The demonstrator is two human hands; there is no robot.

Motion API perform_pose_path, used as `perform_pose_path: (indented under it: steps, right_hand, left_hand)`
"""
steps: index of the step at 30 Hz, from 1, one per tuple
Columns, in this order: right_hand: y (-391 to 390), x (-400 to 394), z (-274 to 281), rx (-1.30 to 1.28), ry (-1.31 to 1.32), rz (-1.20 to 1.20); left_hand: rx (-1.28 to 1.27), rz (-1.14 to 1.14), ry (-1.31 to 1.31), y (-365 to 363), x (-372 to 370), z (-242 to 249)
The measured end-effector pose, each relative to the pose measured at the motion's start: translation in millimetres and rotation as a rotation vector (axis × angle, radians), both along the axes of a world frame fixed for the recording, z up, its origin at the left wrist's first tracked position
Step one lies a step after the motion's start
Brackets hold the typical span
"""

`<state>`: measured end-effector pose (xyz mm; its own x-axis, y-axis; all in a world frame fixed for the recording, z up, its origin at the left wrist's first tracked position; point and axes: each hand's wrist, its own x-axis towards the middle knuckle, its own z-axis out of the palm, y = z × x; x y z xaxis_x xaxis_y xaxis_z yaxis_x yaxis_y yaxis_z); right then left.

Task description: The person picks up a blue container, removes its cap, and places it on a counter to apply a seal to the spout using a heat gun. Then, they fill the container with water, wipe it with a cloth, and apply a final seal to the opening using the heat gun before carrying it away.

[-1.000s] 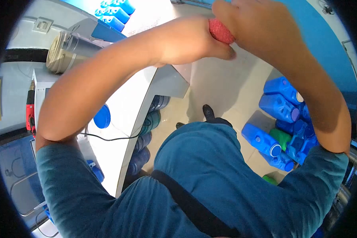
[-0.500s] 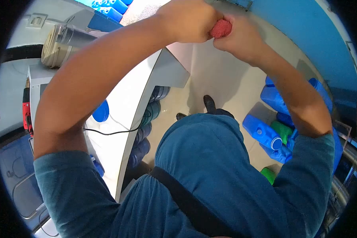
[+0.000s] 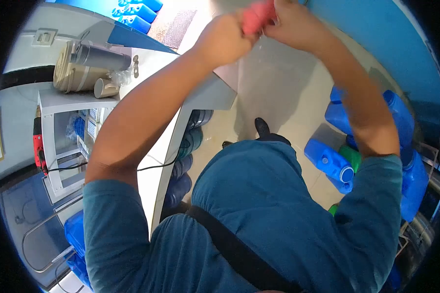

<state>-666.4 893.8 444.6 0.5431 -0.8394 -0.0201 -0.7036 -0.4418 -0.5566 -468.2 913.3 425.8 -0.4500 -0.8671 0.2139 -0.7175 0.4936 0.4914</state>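
Note:
A bunched red cloth (image 3: pixel 258 17) is stretched between my two hands at the top of the view, over the floor. My left hand (image 3: pixel 227 41) is closed around its lower left end. My right hand (image 3: pixel 294 28) grips the other end, with the fingers partly cut off by the frame's top edge. The cloth looks twisted, and a few small bright specks show just below it. Both forearms are raised and reach forward.
A white counter (image 3: pixel 154 188) with a black cable stands on my left, with large water bottles (image 3: pixel 181 166) under it. Blue jerrycans (image 3: pixel 329 160) lie on the floor to my right. More blue jerrycans (image 3: pixel 134 23) and a brown mat (image 3: pixel 173 29) are at the far left.
My left arm has swung to the right and my left hand is slightly lower. The cloth has shifted up and left, and more of it shows between my hands.

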Motion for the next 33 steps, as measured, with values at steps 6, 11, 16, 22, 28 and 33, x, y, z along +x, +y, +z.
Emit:
perform_pose_path:
  steps: [6,11,16,22,28,33]
  right_hand:
    - [54,11,-12,-0.962,-0.089,-0.089]
    - [47,8,69,-1.363,-0.609,0.659]
    - [73,6,122,-1.365,-0.439,0.783]
    - [112,4,190,-1.273,0.178,0.508]
    - [42,-5,161,-1.035,0.273,0.313]
    - [3,3,109,-0.969,0.475,0.24]
  left_hand:
    - [1.017,0.132,0.784,26,18,71]
    - [2.35,-0.286,1.093,87,10,60]
    - [2.372,-1.118,1.26,134,-28,93]
    - [1.998,-1.205,1.441,114,-34,123]
    - [1.023,-0.195,0.812,63,-29,143]
    - [0.581,-0.015,0.313,0,-24,91]
